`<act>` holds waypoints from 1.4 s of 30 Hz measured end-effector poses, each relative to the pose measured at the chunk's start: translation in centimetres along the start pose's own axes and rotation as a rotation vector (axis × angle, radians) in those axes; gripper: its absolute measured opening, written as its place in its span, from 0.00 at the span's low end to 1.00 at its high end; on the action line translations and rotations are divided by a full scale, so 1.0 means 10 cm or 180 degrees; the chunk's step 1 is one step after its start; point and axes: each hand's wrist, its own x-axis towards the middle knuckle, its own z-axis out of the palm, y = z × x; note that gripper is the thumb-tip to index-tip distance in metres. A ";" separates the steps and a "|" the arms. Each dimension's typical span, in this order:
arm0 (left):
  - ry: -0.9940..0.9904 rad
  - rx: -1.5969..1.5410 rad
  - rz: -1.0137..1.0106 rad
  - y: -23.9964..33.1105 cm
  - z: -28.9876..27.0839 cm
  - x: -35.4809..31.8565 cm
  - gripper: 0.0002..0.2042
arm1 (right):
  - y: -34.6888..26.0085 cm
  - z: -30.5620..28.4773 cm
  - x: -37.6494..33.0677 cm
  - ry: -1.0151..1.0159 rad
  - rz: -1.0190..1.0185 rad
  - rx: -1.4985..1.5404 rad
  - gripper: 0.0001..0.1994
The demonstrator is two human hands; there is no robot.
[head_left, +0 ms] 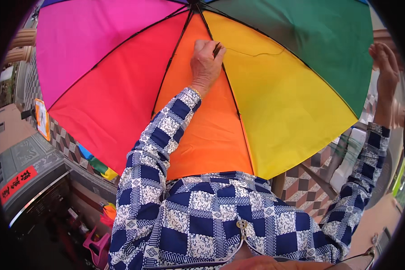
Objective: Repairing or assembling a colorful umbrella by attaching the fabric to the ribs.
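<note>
An open umbrella with multicoloured panels [274, 103] spreads in front of me, its inner side and thin black ribs showing. On the rib between the orange and yellow panels, my left hand [206, 65] is closed in a pinch, with a small dark piece at its fingertips. From there a thin dark thread [252, 55] runs rightward over the yellow panel until it is lost against the black rib. My right hand [385, 63] is raised beyond the green panel's edge, its fingers bent together. Whatever those fingertips hold is too small to make out.
Patterned paving [303, 186] shows below the umbrella. At lower left are a pink plastic stool [97, 247] and a dark doorway beside a red paper strip [17, 183]. Pale stacked items [348, 157] lie near my right forearm.
</note>
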 end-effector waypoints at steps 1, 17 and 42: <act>0.0060 -0.0155 0.0012 0.02 -0.01 0.04 0.06 | -0.03 0.40 -0.27 -0.0278 0.0152 0.0384 0.10; -0.1058 -0.0557 -0.0195 0.61 0.05 0.40 0.06 | -0.39 2.66 -1.95 -0.1760 0.0642 -0.0138 0.11; -0.0697 -0.0884 -0.0043 0.55 -0.19 0.37 0.07 | -0.12 2.75 -1.76 -0.1277 0.0313 0.0450 0.10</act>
